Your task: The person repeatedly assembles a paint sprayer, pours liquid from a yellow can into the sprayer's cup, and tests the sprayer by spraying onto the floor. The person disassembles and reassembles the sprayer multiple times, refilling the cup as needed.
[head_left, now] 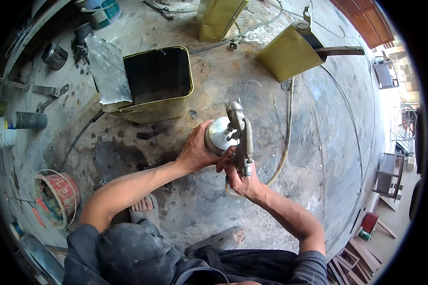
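In the middle of the view I hold a metal spray gun above the floor. My left hand is wrapped around the side of its pale, round paint cup. The fingers of my right hand are closed about the gun's grip, close to the cup; the gun partly hides them. A yellowish hose runs up the floor to the right of my right hand. Beyond my left hand stands a large square tin with its top cut open and its sheet-metal lid folded back.
A yellow tin with a stick across it stands at the far right, another tin at the back. To the left are a red bucket, a wrench and a dark can. Wooden pieces lie at lower right.
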The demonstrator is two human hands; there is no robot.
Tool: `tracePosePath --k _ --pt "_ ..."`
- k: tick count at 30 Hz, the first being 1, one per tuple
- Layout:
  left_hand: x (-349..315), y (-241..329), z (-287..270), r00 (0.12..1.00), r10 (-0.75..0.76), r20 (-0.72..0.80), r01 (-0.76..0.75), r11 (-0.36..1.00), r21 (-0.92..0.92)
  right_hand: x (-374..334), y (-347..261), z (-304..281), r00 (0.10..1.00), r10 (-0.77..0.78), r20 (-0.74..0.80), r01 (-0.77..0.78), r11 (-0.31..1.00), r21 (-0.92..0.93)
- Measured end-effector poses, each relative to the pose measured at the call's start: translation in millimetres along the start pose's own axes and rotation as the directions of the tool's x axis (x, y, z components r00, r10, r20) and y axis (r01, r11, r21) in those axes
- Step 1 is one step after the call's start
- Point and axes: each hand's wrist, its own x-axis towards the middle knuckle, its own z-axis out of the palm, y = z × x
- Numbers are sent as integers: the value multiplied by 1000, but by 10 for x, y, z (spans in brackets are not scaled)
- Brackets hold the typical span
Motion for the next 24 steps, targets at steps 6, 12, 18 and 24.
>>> tracePosePath --k 6,12,18,24 --pt "-15 -10 -16 1000 -6 -23 6 1000 22 131 -477 -482 917 -11 399 227 835 -501" --pt "-28 -5 -25 997 -66 44 64 997 45 418 -811 -750 865 125 487 226 768 -599" --pt "-13 38 -6 999 34 40 -37 996 76 559 -719 -502 878 -95 469 428 594 -681" --pt "-20 32 -10 991 108 82 -118 985 128 565 -482 -431 937 -15 348 268 669 -693"
